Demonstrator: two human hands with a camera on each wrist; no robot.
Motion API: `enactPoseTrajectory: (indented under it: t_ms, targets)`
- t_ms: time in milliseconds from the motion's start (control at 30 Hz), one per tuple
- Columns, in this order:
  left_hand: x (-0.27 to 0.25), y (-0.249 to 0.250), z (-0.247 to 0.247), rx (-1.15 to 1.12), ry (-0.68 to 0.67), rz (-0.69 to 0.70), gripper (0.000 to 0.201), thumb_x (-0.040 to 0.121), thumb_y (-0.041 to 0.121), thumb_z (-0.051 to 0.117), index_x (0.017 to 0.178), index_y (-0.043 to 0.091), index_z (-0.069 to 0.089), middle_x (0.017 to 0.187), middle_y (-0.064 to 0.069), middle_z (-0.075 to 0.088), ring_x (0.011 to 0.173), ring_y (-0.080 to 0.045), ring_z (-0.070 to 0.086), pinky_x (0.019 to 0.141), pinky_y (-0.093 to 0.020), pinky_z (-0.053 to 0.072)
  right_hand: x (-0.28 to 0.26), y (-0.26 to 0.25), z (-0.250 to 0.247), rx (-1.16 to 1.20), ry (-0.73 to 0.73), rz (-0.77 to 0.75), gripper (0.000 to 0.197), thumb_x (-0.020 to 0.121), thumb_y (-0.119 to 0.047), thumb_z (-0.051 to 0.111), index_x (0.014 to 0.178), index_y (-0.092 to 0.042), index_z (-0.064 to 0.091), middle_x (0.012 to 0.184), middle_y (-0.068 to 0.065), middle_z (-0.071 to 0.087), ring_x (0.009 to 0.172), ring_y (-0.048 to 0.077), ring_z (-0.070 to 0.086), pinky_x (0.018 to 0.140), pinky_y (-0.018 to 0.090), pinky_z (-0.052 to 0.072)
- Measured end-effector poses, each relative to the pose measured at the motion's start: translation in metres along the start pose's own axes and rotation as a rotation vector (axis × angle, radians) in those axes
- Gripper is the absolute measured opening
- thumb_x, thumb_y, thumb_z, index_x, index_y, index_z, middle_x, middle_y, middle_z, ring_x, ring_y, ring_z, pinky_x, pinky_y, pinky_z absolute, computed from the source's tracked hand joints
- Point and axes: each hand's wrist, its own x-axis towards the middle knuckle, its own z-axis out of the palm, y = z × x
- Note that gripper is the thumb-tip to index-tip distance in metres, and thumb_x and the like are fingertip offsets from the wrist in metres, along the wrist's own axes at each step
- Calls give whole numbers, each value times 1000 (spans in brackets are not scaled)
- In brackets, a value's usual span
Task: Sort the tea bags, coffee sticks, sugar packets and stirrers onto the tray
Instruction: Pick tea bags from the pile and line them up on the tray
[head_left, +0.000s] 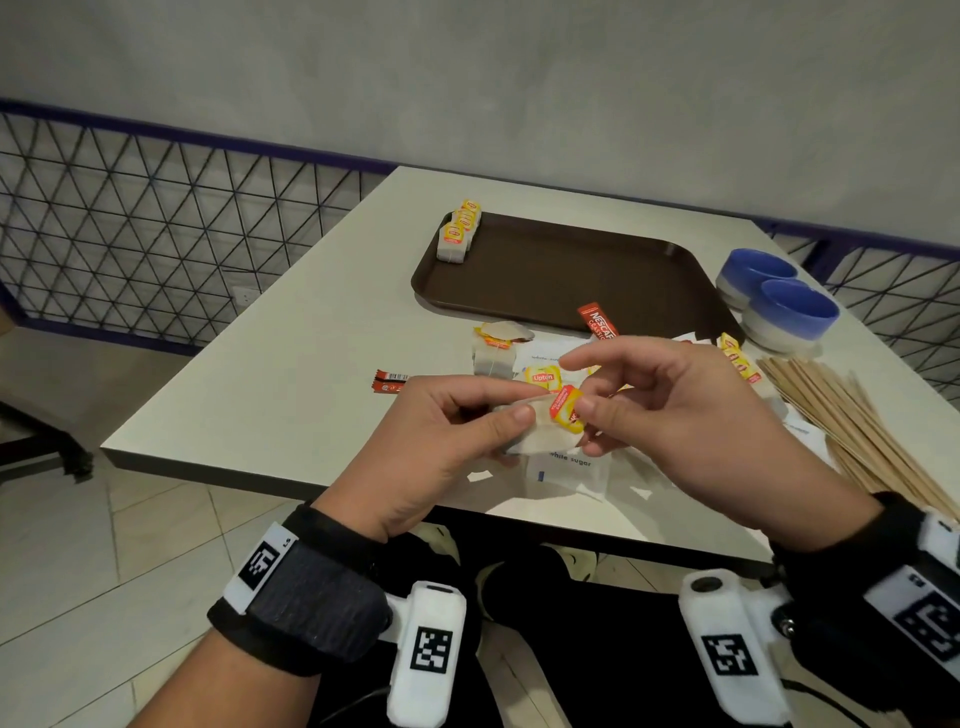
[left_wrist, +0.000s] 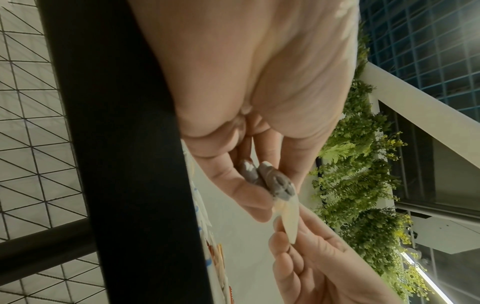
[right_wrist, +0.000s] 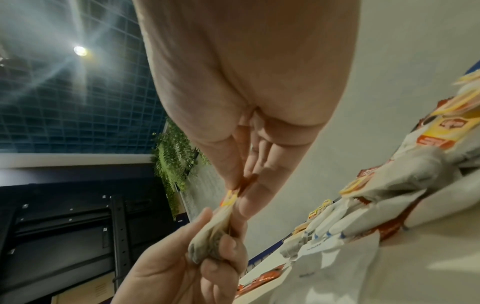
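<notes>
Tea bag pinched between left hand and right hand.

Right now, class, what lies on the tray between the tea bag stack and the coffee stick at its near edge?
Head view: nothing, bare brown tray between tea bag stack and coffee stick.

Head view looks down and forward over the white rectangular table from its near edge; both wrist views sit close under the palms, looking upward along the fingers, sharing the pinched paper tea bag.
</notes>
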Motion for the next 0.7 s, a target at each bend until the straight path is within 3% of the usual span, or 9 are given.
enactPoseTrajectory:
  t_ms: [167, 300, 467, 600, 700]
  targets:
    - [0, 1, 1, 6, 5, -16, 23, 84, 13, 72, 106, 8, 78, 109, -19, 75, 113, -49, 61, 99, -66, 48, -1, -2, -3, -69, -34, -58, 16, 86, -1, 76, 95, -14, 75, 86, 6, 77, 71, 25, 76, 75, 46, 64]
    - [-1, 1, 1, 8, 19, -16, 24, 84, 15, 75, 106, 6, 78, 108, -19, 76, 112, -48, 63, 99, -66, 48, -1, -4, -2, -146, -59, -119, 16, 84, -5, 78, 94, -18, 81, 89, 2, 77, 77, 24, 74, 73, 47, 64]
    - [0, -1, 2, -7, 25, 7, 22, 85, 16, 71, 105, 11, 80, 110, -22, 74, 114, -52, 60, 99, -68, 47, 0, 0, 3, -167, -20, -149, 22, 85, -6, 80, 99, -22, 81, 89, -2, 75, 78, 17, 72, 69, 35, 61]
    - [0, -2, 1, -15, 20, 17, 22, 86, 16, 73, 107, 9, 79, 110, -17, 76, 114, -48, 63, 101, -68, 46, 1, 4, 8, -122, 21, -39, 34, 86, -10, 79, 116, -25, 70, 86, 1, 73, 71, 19, 73, 71, 44, 64]
    - [0, -2, 0, -3, 31, 24, 22, 86, 17, 73, 106, 9, 79, 109, -15, 76, 113, -45, 65, 101, -66, 47, 2, 4, 13, -33, 27, 46, 34, 89, -10, 76, 118, -22, 62, 81, 7, 75, 71, 26, 76, 73, 51, 64]
